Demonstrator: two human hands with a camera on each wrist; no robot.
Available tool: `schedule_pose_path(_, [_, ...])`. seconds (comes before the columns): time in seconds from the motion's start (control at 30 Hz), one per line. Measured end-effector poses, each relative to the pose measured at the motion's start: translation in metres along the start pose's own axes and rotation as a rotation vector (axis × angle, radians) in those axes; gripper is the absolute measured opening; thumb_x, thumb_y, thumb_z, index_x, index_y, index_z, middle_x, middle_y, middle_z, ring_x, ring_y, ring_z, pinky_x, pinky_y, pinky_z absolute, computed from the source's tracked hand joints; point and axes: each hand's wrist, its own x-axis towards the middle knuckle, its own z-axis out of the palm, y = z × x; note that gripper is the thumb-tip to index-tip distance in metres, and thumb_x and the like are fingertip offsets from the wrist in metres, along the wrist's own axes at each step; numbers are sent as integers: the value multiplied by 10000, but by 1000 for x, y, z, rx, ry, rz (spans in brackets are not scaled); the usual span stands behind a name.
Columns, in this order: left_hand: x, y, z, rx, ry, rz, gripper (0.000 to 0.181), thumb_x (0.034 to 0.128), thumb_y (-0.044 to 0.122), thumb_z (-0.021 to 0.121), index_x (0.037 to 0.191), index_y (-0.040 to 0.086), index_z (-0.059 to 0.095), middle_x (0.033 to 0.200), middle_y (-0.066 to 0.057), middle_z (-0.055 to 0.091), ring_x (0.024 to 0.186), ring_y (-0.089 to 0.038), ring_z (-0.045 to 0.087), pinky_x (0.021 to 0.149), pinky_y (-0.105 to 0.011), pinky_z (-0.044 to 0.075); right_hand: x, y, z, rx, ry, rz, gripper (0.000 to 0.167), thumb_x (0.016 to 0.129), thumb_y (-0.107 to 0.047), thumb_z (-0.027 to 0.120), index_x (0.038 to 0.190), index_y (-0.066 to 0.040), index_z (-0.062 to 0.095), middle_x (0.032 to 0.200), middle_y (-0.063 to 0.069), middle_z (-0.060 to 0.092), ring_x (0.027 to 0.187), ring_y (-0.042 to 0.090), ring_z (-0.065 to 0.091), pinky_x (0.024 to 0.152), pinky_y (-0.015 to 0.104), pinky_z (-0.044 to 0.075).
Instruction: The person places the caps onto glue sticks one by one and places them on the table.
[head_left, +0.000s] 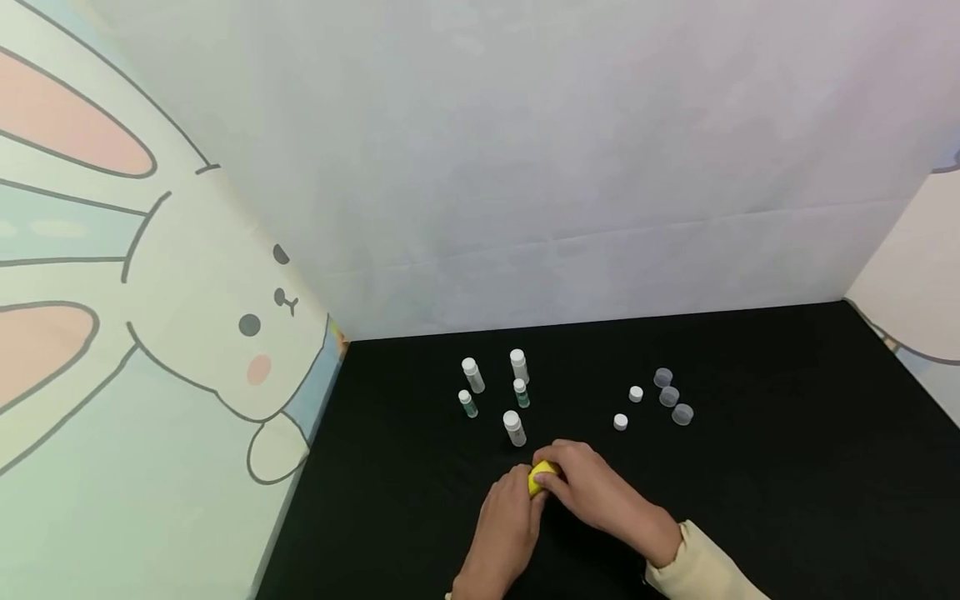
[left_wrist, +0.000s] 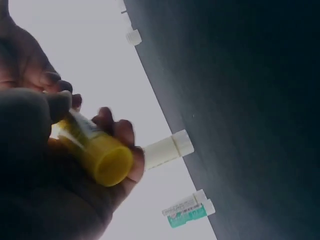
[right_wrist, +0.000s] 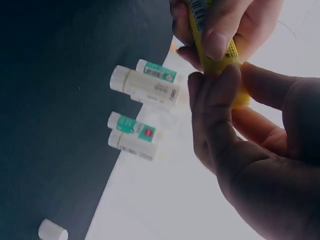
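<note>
Both hands meet over the near part of the table around a yellow tube (head_left: 539,478) with a printed barcode label. My left hand (head_left: 504,521) grips the tube's body, its thumb lying along the label in the right wrist view. With thumb and fingertips, my right hand (head_left: 588,487) pinches the tube's other end (right_wrist: 242,98). A round yellow end of the tube (left_wrist: 114,165) faces the left wrist camera. Just beyond the hands stands a white tube (head_left: 514,429) with a white cap. Fingers hide much of the yellow tube.
Behind stand two more white tubes (head_left: 474,376) (head_left: 519,367) and two smaller green-labelled ones (head_left: 468,404) (head_left: 521,393). To the right are two small white caps (head_left: 636,394) (head_left: 620,422) and three clear cups (head_left: 682,415). A black cloth (head_left: 787,467) covers the table; a pale wall (head_left: 600,167) rises behind.
</note>
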Motion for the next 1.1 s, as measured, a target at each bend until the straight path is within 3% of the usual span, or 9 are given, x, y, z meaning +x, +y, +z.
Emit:
schedule_pose_path(0.17, [-4,-2,-6,-35,-47,-87,339,1092,213,610,1384,47,564,1222,-34,635,1015,-174,617,893,-436,543,6,2,9,-1,13,-2,128,993,-17,715,1113,-19,759,946,-25,615,779,33,524,683,234,517])
schedule_pose_path(0.33, [-8,-8,-12,-31,-11,-98,316,1056,150,661,1345,34,608,1118,-1,572,897,-140,584,797,-388,544,13,-1,21,-23,10,5,199,986,5,715,1180,38,744,1018,33,636,822,61,564,709,252,533])
schedule_pose_path(0.6, [-11,-22,-20,-75,13,-169,283,997,111,726,1254,6,671,1092,-34,557,925,-185,594,816,-445,555,28,-6,41,-14,-38,36,227,997,-7,706,1223,10,724,1078,61,647,860,97,603,735,272,545])
schedule_pose_path(0.8, [-13,-34,-22,-108,44,-218,294,979,42,714,1249,-64,665,1072,-81,563,930,-258,635,831,-500,560,41,-5,57,-12,-26,21,215,979,-1,731,1190,-17,698,1123,82,701,939,139,661,785,297,575])
schedule_pose_path(0.93, [-16,-41,-24,-97,64,-239,308,961,5,713,1249,-91,660,1041,-91,557,886,-263,631,804,-491,559,50,-6,69,-18,-34,17,208,974,1,737,1176,-21,697,1114,74,695,934,127,657,784,282,573])
schedule_pose_path(1.1, [-20,-51,-27,-85,49,-320,277,962,15,709,1219,-79,673,994,-71,542,827,-202,555,751,-435,527,59,-10,82,-37,-52,-5,226,973,12,731,1197,-13,708,1079,53,660,916,108,639,786,263,570])
